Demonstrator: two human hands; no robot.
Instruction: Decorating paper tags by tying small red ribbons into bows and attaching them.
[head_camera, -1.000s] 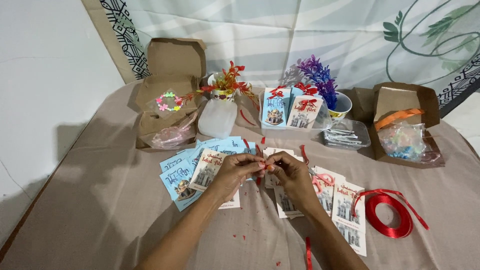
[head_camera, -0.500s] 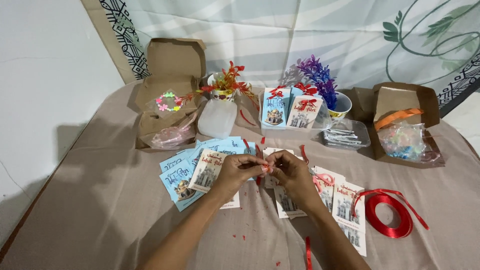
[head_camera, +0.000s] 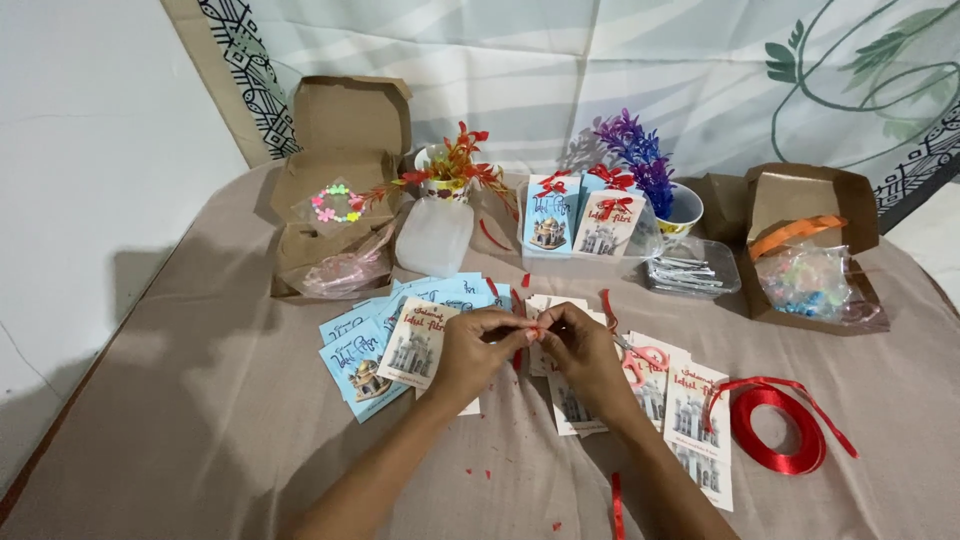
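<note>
A short red ribbon piece (head_camera: 531, 331) is pinched tight between left hand (head_camera: 478, 349) and right hand (head_camera: 583, 352), fingertips closed, above the printed cards (head_camera: 415, 343) on the table (head_camera: 180, 400).

My left hand (head_camera: 478, 348) and right hand (head_camera: 583, 350) pinch a bit of red ribbon (head_camera: 533, 333) that looks thin and shiny. The ribbon roll (head_camera: 778, 428) is glossy too, like satin. The cards (head_camera: 418, 342) are smooth paper, a little shiny. The tablecloth (head_camera: 200, 400) is soft, matt brown cloth. The boxes (head_camera: 345, 120) are dull brown cardboard. The tray (head_camera: 690, 275) is clear, shiny plastic. The bags (head_camera: 812, 282) are crinkly clear plastic.
</note>
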